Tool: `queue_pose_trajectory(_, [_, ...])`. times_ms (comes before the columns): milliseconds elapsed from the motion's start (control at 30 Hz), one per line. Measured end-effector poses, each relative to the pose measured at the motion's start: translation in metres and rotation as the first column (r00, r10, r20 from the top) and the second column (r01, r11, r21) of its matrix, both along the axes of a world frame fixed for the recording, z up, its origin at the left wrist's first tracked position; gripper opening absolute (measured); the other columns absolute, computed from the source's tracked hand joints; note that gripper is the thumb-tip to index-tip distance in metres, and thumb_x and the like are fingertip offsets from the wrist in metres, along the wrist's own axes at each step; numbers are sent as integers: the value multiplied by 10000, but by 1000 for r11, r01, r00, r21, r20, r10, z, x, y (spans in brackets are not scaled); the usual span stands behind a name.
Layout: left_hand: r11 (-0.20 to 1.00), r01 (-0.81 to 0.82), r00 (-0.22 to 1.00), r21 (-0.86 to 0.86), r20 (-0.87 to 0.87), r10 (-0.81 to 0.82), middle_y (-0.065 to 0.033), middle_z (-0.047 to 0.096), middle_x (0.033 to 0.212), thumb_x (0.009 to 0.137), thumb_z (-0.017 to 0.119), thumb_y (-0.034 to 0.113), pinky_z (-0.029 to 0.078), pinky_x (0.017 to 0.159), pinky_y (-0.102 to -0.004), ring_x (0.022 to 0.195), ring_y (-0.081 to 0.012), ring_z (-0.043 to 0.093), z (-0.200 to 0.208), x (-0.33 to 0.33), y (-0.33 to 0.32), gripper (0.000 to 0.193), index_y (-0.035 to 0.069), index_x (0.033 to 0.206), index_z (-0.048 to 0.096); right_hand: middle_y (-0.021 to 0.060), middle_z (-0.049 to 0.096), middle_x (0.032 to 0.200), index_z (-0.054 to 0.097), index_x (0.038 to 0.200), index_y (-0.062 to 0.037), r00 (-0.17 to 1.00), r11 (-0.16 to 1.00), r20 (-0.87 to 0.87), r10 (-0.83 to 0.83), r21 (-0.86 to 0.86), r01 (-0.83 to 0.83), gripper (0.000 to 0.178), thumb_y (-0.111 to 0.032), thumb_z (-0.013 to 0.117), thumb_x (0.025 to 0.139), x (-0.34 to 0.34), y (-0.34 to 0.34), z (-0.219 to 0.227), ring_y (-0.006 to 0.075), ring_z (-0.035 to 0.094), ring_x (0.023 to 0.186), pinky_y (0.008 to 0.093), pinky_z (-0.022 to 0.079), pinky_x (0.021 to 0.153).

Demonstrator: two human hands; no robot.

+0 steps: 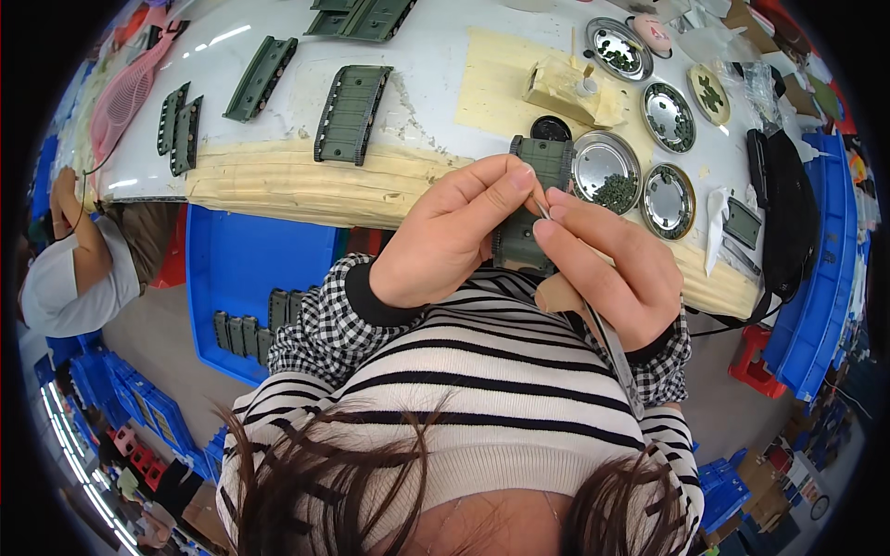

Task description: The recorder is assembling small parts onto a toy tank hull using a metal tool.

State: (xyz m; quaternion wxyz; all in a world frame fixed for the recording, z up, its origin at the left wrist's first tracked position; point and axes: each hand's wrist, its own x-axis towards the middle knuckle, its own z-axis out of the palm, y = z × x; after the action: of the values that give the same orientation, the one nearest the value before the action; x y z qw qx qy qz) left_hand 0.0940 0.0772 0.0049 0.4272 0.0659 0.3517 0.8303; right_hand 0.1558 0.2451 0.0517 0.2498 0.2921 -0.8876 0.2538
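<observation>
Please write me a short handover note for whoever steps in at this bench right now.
Left hand: holds the dark green track piece upright over the table edge.
Right hand: pinches metal tweezers, tips at the piece.
Small green parts sit in round metal dishes.
Done: several similar track pieces lie on the table, more in the blue bin.
Left: the piece in hand.

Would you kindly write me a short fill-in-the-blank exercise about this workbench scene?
1. The left hand holds a dark ____ ridged plastic track piece.
2. The right hand grips slim metal ____.
3. The round metal dishes lie to the person's ____.
4. The plastic crate under the bench is ____.

Missing: green; tweezers; right; blue
</observation>
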Motion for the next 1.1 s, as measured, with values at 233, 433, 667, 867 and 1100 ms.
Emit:
queue_pose_trajectory(233, [1000, 6, 999, -3, 34, -6, 11, 573, 866, 1012, 446, 257, 446, 705, -188, 803, -42, 525, 4, 0, 0, 257, 42, 928, 560, 176, 639, 925, 654, 942, 45, 1000, 1000, -6, 10, 11, -10, 283, -74, 687, 687, -1, 1, -1, 289, 676, 835, 323, 571, 666])
queue_pose_trajectory(433, [1000, -12, 999, -16, -33, 11, -108, 547, 1138, 990, 450, 133, 517, 832, -313, 976, -178, 597, 13, -2, -5, 376, 54, 1342, 345, 135, 662, 898, 666, 942, 31, 983, 921, 140, -116, -355, 159, 157, -37, 628, 805, -4, 11, -8, 233, 646, 750, 300, 521, 652])
queue_pose_trajectory(667, [984, -166, 984, -70, -69, 161, -176, 483, 1302, 887, 540, -21, 505, 960, -436, 1078, -258, 597, 14, -14, -17, 667, 56, 1460, 208, 79, 626, 747, 684, 909, 4, 870, 785, 370, -326, -407, 467, 137, -65, 565, 903, -28, 24, -46, 181, 553, 684, 284, 439, 623])
queue_pose_trajectory(867, [980, -194, 980, -53, 32, 195, -133, 560, 1154, 865, 560, -10, 496, 972, -431, 1043, -216, 593, 9, -14, -23, 519, -12, 1351, 377, 79, 647, 758, 695, 891, -16, 895, 847, 261, -361, -310, 432, 123, -76, 588, 887, -36, 21, -50, 221, 530, 683, 299, 434, 638])
queue_pose_trajectory(1100, [950, -273, 962, -152, -34, 270, -130, 601, 1110, 874, 577, 52, 518, 888, -355, 1011, -193, 605, 13, -14, -22, 469, 24, 1316, 424, 75, 650, 775, 693, 879, -9, 910, 835, 237, -340, -368, 408, 136, -79, 578, 896, -33, 24, -44, 189, 531, 698, 285, 434, 642])
